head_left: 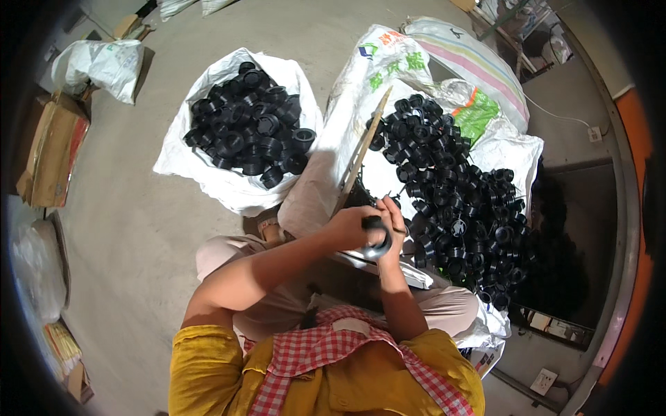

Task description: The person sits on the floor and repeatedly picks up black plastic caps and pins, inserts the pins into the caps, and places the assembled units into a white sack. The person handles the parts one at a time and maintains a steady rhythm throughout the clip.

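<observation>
Your left hand (350, 225) and right hand (394, 220) meet just below the middle of the frame, both closed around one black plastic ring (377, 239). Your left fingers wrap over its top and your right fingers press against its right side, so the ring sits pinched between the two hands, partly hidden by them. Your forearms rise from the lower edge and converge there, above your lap.

Just above your hands, a thin wooden stick (364, 149) runs slanting from the hands toward the upper middle of the frame, lying on a white woven sack (326, 173) spread as a work surface. To the right of your hands, a large heap of black rings (458, 201) lies on that white sacking, reaching from the upper middle down to the lower right; its nearest pieces lie just beside your right hand.

In the upper left of centre, an open white bag (229, 184) stands on the concrete floor (132, 236), filled with more black rings (251, 125). It is well apart from your hands. Behind the heap, at the top right, lie folded striped and printed sacks (472, 62). At the far left edge sit a brown cardboard box (52, 156) and, above it, a white plastic bag (100, 66).
</observation>
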A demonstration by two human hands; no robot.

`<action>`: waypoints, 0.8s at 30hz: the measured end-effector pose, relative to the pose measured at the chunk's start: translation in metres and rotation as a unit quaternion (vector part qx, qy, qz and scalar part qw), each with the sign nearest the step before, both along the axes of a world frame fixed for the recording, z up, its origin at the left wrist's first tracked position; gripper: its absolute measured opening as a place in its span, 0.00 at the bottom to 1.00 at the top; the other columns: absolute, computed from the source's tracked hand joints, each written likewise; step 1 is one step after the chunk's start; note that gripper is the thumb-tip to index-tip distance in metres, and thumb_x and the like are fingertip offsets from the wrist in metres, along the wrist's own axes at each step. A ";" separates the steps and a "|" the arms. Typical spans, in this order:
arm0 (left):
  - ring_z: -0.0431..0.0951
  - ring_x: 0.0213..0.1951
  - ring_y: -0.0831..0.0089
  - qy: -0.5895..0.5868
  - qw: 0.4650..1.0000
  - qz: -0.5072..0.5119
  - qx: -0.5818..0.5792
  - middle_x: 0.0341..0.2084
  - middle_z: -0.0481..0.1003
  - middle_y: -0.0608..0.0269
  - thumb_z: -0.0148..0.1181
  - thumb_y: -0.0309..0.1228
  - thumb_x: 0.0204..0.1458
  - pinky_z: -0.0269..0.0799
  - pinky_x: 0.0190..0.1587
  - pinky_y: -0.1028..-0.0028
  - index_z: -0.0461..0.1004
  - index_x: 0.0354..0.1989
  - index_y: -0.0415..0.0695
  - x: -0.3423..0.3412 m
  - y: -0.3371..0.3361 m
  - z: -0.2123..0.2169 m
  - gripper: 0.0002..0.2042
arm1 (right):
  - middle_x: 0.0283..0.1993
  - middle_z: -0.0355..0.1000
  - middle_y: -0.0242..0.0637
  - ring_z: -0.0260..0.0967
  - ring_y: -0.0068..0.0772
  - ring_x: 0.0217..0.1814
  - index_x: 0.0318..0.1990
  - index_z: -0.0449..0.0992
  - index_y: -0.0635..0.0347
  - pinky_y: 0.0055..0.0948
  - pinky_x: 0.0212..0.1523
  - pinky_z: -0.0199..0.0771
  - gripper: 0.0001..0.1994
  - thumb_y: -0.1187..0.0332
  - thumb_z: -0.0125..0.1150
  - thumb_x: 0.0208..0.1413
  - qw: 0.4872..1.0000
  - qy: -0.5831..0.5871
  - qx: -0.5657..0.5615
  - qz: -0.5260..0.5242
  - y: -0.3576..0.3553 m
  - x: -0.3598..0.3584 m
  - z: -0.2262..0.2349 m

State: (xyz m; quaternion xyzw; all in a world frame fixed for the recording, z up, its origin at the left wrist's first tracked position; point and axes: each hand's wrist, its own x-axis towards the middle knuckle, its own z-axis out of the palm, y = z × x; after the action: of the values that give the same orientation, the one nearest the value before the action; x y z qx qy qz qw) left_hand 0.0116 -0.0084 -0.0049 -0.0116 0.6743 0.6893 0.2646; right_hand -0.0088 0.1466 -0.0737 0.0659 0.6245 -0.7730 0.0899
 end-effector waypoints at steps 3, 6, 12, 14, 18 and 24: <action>0.73 0.41 0.53 0.236 0.909 -0.027 -0.341 0.37 0.73 0.50 0.67 0.33 0.39 0.68 0.45 0.60 0.72 0.40 0.41 0.004 0.006 -0.010 0.19 | 0.42 0.74 0.38 0.70 0.24 0.41 0.47 0.74 0.67 0.21 0.46 0.69 0.14 0.83 0.44 0.58 0.998 -0.017 0.050 0.022 0.000 -0.005 -0.039; 0.69 0.45 0.53 0.341 0.818 0.078 -0.456 0.37 0.72 0.52 0.69 0.30 0.35 0.66 0.48 0.61 0.73 0.36 0.42 -0.007 -0.020 -0.013 0.18 | 0.36 0.73 0.33 0.67 0.21 0.35 0.39 0.76 0.69 0.18 0.41 0.67 0.18 0.90 0.38 0.48 0.983 -0.046 0.168 -0.053 0.020 -0.019 -0.096; 0.61 0.57 0.46 0.260 0.728 0.376 -0.511 0.54 0.63 0.43 0.68 0.27 0.39 0.60 0.58 0.58 0.68 0.53 0.38 -0.039 -0.125 0.017 0.29 | 0.65 0.55 0.49 0.50 0.57 0.65 0.63 0.55 0.59 0.51 0.63 0.50 0.46 0.62 0.75 0.34 0.758 0.162 0.620 0.121 0.052 -0.035 -0.113; 0.52 0.61 0.36 0.235 0.656 0.397 -0.598 0.61 0.54 0.38 0.69 0.28 0.39 0.55 0.62 0.53 0.62 0.59 0.39 -0.042 -0.135 0.022 0.35 | 0.61 0.59 0.48 0.52 0.52 0.65 0.58 0.61 0.60 0.46 0.63 0.54 0.37 0.69 0.70 0.37 0.720 0.211 0.651 0.112 0.088 -0.066 -0.143; 0.49 0.63 0.33 0.361 0.685 0.364 -0.517 0.63 0.51 0.38 0.72 0.35 0.38 0.49 0.64 0.49 0.63 0.59 0.43 -0.036 -0.115 0.010 0.36 | 0.60 0.62 0.47 0.57 0.45 0.64 0.60 0.58 0.61 0.43 0.66 0.51 0.34 0.69 0.63 0.43 0.585 -0.017 0.747 0.315 0.119 -0.085 -0.150; 0.55 0.62 0.41 0.292 0.822 0.135 -0.471 0.60 0.56 0.39 0.70 0.37 0.40 0.53 0.63 0.54 0.65 0.57 0.41 -0.038 -0.063 -0.003 0.34 | 0.40 0.73 0.45 0.71 0.45 0.42 0.45 0.66 0.61 0.42 0.48 0.67 0.14 0.72 0.57 0.51 0.743 0.031 0.642 0.186 0.138 -0.067 -0.154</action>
State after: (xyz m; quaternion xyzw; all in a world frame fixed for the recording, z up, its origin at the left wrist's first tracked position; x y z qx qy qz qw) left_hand -0.0265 -0.0712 -0.0082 -0.0238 0.9542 0.2879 -0.0780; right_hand -0.0760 0.2847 -0.2277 -0.0335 0.9754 -0.1590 0.1490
